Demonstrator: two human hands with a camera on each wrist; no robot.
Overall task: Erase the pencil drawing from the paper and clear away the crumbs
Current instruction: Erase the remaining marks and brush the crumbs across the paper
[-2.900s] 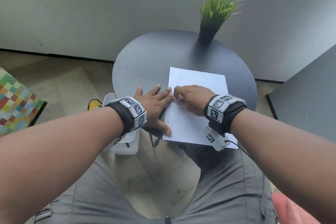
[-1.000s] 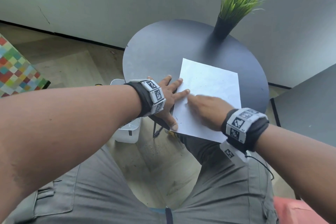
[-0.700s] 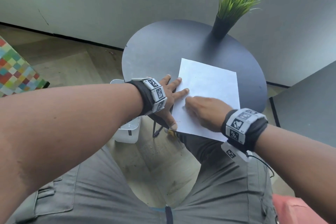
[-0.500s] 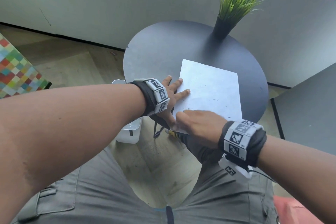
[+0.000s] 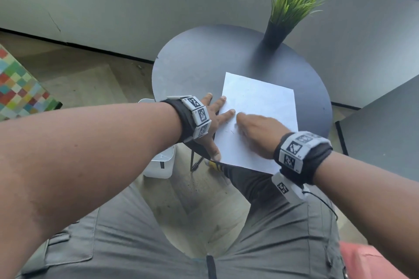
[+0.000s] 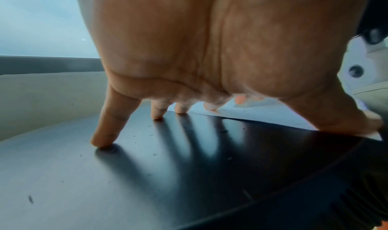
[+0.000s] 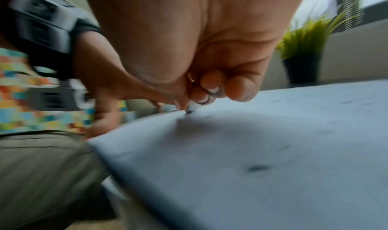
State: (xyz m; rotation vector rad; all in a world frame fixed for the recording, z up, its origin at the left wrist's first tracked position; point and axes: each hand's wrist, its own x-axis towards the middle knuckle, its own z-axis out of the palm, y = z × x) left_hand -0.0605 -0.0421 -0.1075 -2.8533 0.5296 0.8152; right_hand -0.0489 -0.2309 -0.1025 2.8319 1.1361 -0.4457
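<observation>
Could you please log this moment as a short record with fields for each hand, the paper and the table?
left hand: spread flat, pinning the sheet's left edge
right hand: pinching a small white eraser against the sheet
white paper sheet: flat, with dark crumbs
round dark table: holds the sheet and a potted green grass plant

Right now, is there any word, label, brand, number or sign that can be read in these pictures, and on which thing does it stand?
No readable text in any view.
Left wristband: black-and-white square code markers only; tiny marks beside them are too small to read.
Right wristband: the same markers, no words.
Paper: only faint marks and dark specks, no writing to read.
Plant pot: plain black, no label.
</observation>
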